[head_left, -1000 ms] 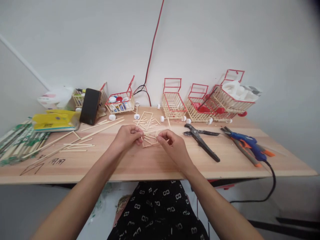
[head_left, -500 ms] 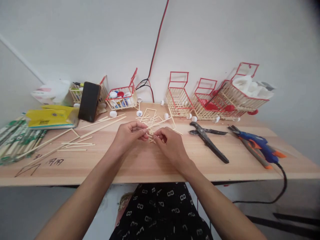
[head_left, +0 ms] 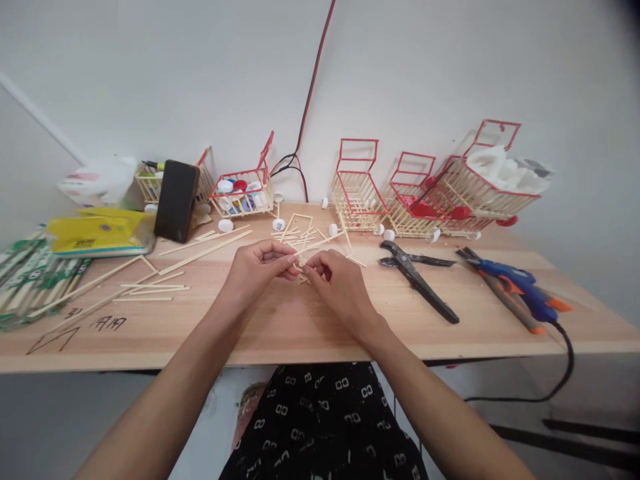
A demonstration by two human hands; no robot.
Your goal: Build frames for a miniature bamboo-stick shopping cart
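Observation:
My left hand (head_left: pixel 265 262) is closed in a pinch on a thin wooden stick (head_left: pixel 320 244), which slants up to the right. Close beside it, the fingertips of my right hand (head_left: pixel 337 277) are pinched together low near the same spot. What they grip is too small and covered to make out. Short wooden sticks (head_left: pixel 303 235) lie loose behind the hands, with a small frame of joined sticks (head_left: pixel 300 217) among them. Part of the stick work under my fingertips is hidden.
Small stick shopping carts (head_left: pixel 359 200) with red rims line the wall. Pliers-like cutters (head_left: pixel 417 280), a blue glue gun (head_left: pixel 520 283) and another grey-and-orange tool (head_left: pixel 515 308) lie right. A phone (head_left: pixel 177 201), a yellow packet (head_left: pixel 103 233) and bundled sticks (head_left: pixel 43 273) stand left.
The view has shifted very slightly. Both hands keep nearly the same pose and place, and the stick in my left hand has barely moved.

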